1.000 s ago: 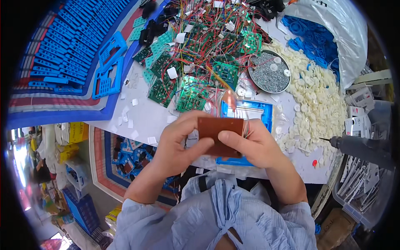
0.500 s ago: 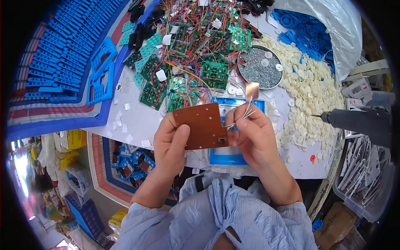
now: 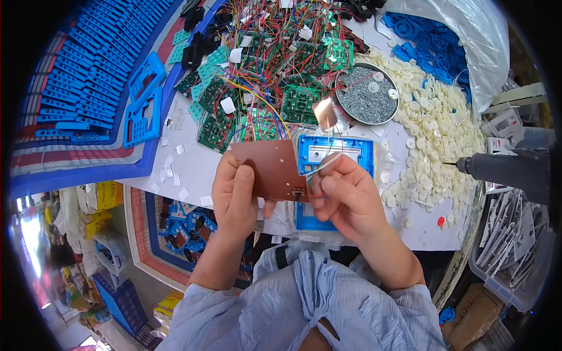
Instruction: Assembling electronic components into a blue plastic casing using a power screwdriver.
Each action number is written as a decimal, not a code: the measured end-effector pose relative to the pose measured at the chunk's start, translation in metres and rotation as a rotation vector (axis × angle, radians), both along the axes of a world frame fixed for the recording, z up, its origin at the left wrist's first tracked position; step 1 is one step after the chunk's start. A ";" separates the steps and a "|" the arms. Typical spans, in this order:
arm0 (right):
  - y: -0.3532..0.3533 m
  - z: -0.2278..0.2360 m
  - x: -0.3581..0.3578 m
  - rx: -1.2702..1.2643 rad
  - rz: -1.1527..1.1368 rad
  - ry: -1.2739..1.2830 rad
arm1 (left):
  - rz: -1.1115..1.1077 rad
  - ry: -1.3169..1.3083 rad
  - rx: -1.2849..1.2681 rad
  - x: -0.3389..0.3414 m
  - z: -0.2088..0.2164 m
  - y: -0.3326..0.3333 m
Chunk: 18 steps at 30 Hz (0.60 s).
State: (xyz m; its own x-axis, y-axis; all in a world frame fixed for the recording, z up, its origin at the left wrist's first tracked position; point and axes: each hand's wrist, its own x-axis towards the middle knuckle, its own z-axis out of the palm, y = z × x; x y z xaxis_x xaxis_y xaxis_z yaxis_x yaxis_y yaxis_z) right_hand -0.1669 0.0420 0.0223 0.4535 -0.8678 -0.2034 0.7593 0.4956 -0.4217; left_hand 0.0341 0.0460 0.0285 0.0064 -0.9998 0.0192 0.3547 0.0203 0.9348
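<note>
Brown board (image 3: 272, 169) held tilted above the table's near side, mostly left of the blue case (image 3: 367, 153). Your left hand (image 3: 234, 196) clamps its left side, thumb on top; your right hand (image 3: 348, 196) pinches the pale wires (image 3: 321, 168) by its right edge. Step judged: sorting 1 board's wires. Next move probably calls for a steady board and unstrained wires.
</note>
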 end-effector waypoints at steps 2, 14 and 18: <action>0.002 0.000 0.001 -0.021 0.029 0.036 | -0.021 0.049 0.051 0.003 -0.004 -0.001; 0.002 0.003 -0.003 -0.620 -0.406 0.816 | -0.186 0.353 0.317 0.013 -0.011 0.004; -0.023 0.016 -0.014 -0.398 -0.063 0.759 | -0.215 0.286 0.325 0.011 -0.004 0.006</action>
State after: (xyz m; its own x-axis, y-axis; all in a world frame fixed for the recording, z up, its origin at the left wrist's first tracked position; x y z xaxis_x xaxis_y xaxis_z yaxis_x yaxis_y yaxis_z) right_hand -0.1808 0.0186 0.0379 0.2661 -0.9580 -0.1072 0.2221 0.1691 -0.9602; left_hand 0.0447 0.0516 0.0244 -0.2414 -0.9329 -0.2671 0.5622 -0.3588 0.7451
